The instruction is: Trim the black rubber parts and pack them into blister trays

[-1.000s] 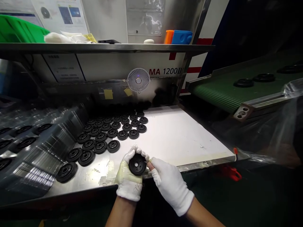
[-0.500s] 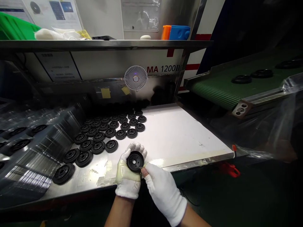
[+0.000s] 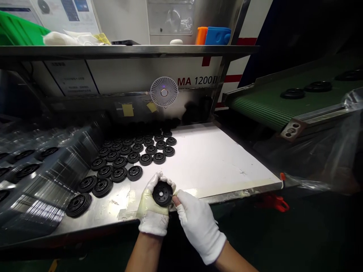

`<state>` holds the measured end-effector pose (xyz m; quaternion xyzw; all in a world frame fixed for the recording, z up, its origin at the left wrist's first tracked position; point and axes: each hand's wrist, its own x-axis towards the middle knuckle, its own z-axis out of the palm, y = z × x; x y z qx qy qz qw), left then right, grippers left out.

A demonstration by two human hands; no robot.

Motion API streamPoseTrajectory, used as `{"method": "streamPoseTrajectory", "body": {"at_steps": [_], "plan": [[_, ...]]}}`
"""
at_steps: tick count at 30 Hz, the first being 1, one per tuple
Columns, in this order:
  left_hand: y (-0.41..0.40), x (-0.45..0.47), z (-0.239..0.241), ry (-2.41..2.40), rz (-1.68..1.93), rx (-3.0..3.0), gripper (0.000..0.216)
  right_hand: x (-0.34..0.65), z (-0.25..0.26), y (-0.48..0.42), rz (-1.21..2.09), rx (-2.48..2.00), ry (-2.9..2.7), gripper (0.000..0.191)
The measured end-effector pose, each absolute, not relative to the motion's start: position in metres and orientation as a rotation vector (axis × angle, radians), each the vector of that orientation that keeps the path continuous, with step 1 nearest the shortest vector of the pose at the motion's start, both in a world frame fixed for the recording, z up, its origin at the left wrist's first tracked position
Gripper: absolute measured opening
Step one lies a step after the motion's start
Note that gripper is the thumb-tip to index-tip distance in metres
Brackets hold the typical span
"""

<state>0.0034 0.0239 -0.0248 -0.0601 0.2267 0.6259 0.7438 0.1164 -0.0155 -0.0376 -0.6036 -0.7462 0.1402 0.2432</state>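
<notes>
Head view: left hand (image 3: 153, 215) cradling ribbed black disc (image 3: 162, 193)

I am seeing my gloved left hand curling closed around the disc's underside, while my right hand (image 3: 198, 226) is pinching its rim, both holding it just above the steel worktop (image 3: 107, 215).

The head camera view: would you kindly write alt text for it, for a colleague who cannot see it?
A left hand in a taped white glove holds a black ribbed wheel while the gloved right hand touches its edge. Rows of similar wheels lie on a white-topped steel table, with a green conveyor belt to the right.
</notes>
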Motion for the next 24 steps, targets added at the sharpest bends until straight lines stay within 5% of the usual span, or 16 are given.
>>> {"method": "streamPoseTrajectory", "body": {"at_steps": [11,17,24], "plan": [[0.019,0.006,-0.025,0.639,1.411,0.006,0.028,0.116,-0.039,-0.017,0.424,-1.613,-1.979,0.024],[0.026,0.009,-0.024,0.517,1.433,-0.196,0.006,0.113,-0.040,-0.020,0.408,-1.655,-1.978,0.026],[0.022,0.005,-0.029,0.585,1.470,-0.023,0.023,0.111,-0.042,-0.024,0.434,-1.611,-1.990,0.025]]}}
